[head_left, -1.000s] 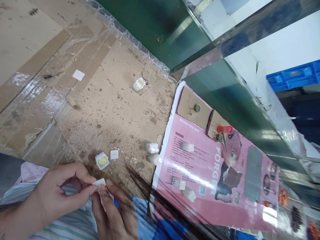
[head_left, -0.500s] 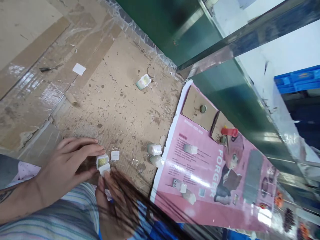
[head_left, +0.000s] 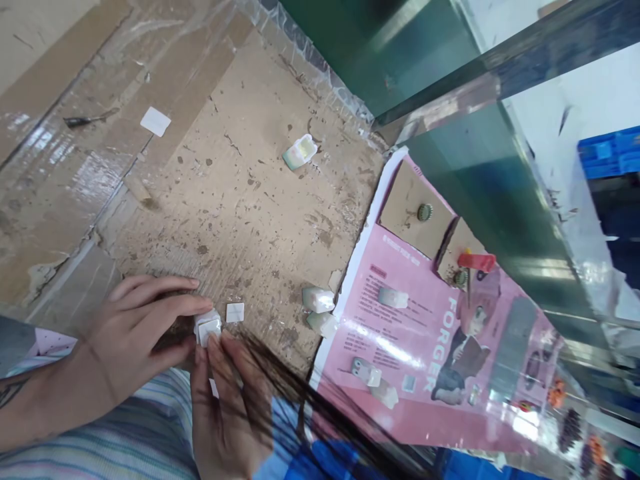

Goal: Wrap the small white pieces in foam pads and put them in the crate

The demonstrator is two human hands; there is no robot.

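Observation:
My left hand (head_left: 135, 333) rests on the stained cardboard work surface (head_left: 240, 200), its fingertips pinching a small white square part (head_left: 207, 327). My right hand (head_left: 225, 407) comes up from below, its index fingertip pressing a white square sticker onto that part. A second loose white square (head_left: 235, 312) lies just right of the part. Strands of my dark hair hang over the right hand and partly hide it.
Two pale translucent parts (head_left: 320, 310) lie at the cardboard's right edge, another (head_left: 300, 151) farther back, and a white label (head_left: 155, 121) at upper left. A pink printed sheet (head_left: 425, 360) carries small parts, bottle caps and a red-handled tool (head_left: 475, 261). A green metal frame (head_left: 465, 167) rises behind.
My hands went from holding the white sticker near my lap to the cardboard, where the sticker now covers the small part with the yellow centre. The view shifted slightly.

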